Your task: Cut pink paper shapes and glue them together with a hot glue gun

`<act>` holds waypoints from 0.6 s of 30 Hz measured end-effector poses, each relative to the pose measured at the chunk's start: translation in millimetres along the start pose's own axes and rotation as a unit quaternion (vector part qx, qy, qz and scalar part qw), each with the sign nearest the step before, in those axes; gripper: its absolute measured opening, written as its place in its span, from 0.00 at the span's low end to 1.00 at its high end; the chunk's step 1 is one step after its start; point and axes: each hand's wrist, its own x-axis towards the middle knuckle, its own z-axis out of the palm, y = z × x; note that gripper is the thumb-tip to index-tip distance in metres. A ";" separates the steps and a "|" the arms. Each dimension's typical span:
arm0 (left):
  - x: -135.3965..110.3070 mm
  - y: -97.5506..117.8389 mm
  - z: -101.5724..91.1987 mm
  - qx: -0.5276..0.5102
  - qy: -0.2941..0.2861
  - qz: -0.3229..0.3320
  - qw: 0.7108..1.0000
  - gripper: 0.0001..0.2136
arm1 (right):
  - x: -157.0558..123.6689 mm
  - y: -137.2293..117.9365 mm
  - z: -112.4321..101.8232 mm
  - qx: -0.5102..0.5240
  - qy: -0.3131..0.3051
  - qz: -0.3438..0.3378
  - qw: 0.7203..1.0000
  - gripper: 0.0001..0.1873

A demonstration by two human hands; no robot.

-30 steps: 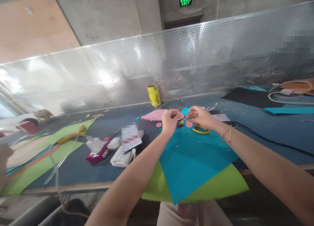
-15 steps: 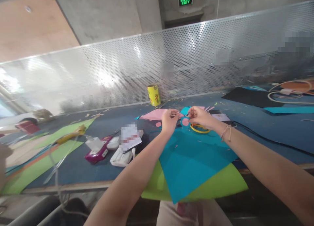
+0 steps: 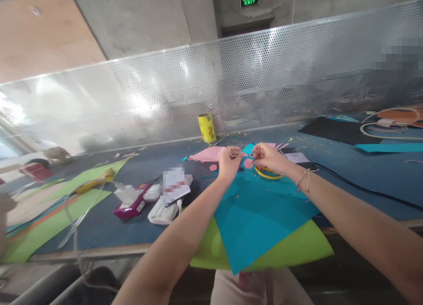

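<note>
My left hand [image 3: 228, 160] and my right hand [image 3: 268, 157] are raised close together over the far part of a blue paper sheet [image 3: 261, 212]. Both pinch a small, thin piece between their fingertips; it is too small to name. A pink paper circle [image 3: 248, 163] lies just below the fingers. Yellow-handled scissors [image 3: 268, 173] lie on the blue sheet under my right hand. A pink sheet [image 3: 207, 155] lies behind my left hand. A green sheet [image 3: 297, 247] sticks out beneath the blue one at the table's front edge.
A yellow tape roll [image 3: 206, 128] stands by the perforated metal screen [image 3: 185, 93]. A white packet [image 3: 165, 211], a magenta box [image 3: 130, 206] and a card [image 3: 175, 187] lie at left. Green sheets [image 3: 56, 217] cover the far left. A black cable [image 3: 363, 189] runs along the right.
Both hands stay pinched together in nearly the same place; the fingertips have shifted slightly and the small pink circle below them shows a little more.
</note>
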 end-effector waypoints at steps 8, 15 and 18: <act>-0.1 -0.2 -0.2 0.001 0.000 0.000 1.000 0.07 | -0.1 -1.3 -0.4 -0.030 0.003 -0.009 1.000 0.19; -0.3 0.3 0.2 0.000 -0.004 0.006 1.000 0.06 | 1.1 0.4 -1.2 -0.035 -0.007 -0.001 0.999 0.20; -1.2 1.4 1.4 -0.009 -0.015 0.005 1.000 0.06 | 0.6 0.1 -0.9 -0.031 -0.003 0.000 1.000 0.20</act>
